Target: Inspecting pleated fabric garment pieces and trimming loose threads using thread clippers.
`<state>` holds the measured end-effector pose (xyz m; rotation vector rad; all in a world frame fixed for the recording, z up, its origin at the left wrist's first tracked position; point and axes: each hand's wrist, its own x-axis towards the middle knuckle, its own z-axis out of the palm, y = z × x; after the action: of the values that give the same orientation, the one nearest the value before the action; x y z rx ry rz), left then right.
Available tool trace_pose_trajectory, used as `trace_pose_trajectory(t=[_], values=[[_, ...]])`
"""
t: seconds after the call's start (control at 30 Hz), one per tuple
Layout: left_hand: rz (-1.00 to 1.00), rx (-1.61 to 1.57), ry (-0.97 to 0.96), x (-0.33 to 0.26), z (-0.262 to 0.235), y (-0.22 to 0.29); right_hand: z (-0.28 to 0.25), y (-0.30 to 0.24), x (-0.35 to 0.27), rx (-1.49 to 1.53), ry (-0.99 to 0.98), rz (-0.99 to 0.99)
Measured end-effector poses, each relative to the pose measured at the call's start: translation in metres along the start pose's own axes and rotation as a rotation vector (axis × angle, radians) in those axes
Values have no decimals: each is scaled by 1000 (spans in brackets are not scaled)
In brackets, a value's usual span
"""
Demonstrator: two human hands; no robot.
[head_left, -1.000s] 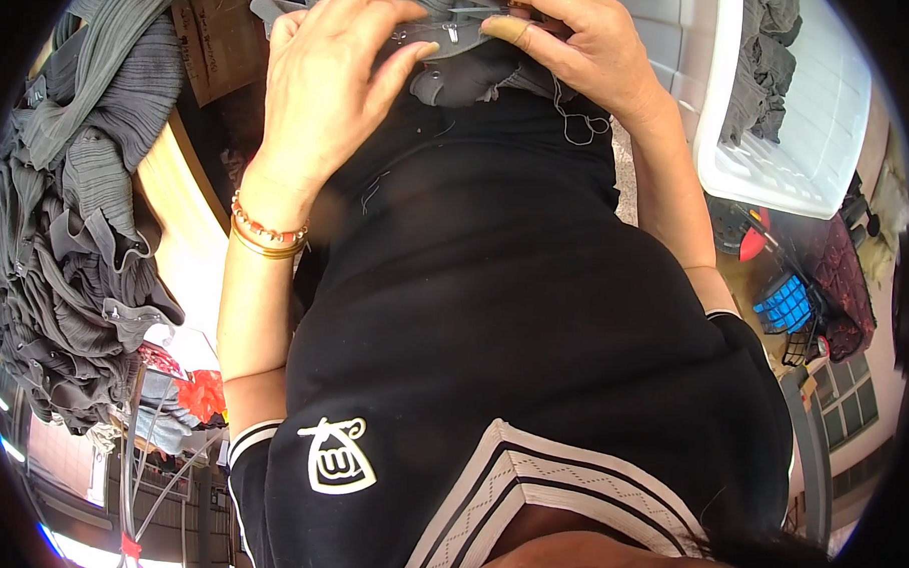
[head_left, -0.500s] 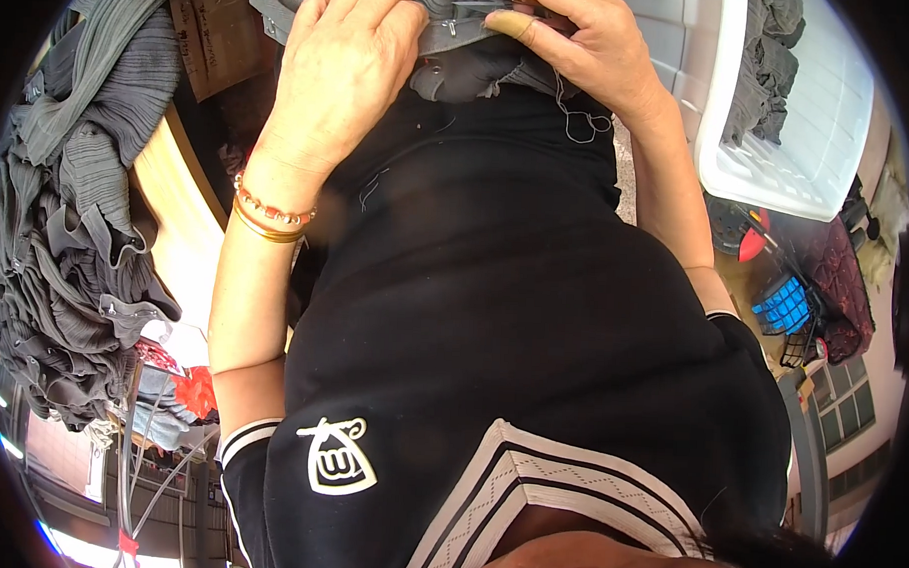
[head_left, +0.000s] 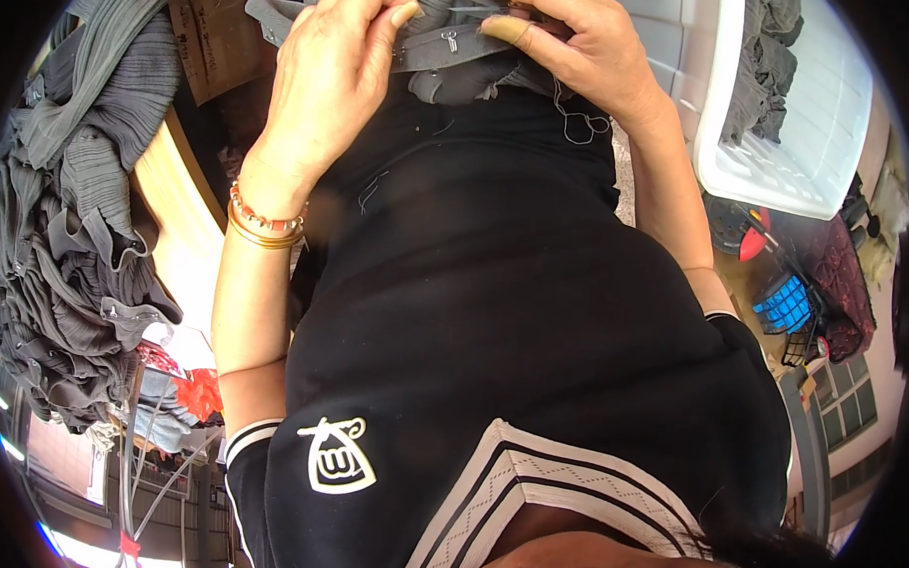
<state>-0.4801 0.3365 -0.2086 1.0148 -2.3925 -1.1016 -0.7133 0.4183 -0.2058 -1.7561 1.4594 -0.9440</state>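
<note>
A grey ribbed garment [head_left: 422, 55] lies over my lap at the top of the view, its band running crosswise. On the band sits a small metal hook [head_left: 450, 40]. My left hand [head_left: 332, 74] is above the band's left part, thumb and forefinger pinched together; what is between them is too small to make out. My right hand [head_left: 583, 53] holds thread snips [head_left: 474, 4], their blades pointing left over the garment and their handle mostly hidden by the fingers. The right thumb has a yellowish covering and rests by the band. A loose pale thread [head_left: 580, 128] dangles below this hand.
To the left, a big heap of grey garments [head_left: 76, 221] lies beside a pale board [head_left: 182, 214], with a cardboard box [head_left: 223, 36] behind. At right stands a white plastic crate [head_left: 788, 186] with grey garments inside. A blue item in a black wire basket [head_left: 784, 306] is below it.
My left hand has lifted off the band and turned, its thumb and forefinger now pinched, uncovering more of the band. My right hand has barely moved.
</note>
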Motion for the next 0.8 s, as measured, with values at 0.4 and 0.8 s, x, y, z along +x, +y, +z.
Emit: trace_pose_trajectory(t=[0.4,0.8], values=[[133,222,-102,-5,-24,3,-14,-5,-6,-263,-3,-12],[-40,-251,292,1,-87,8,-20,-53,64,-216,395,-323]])
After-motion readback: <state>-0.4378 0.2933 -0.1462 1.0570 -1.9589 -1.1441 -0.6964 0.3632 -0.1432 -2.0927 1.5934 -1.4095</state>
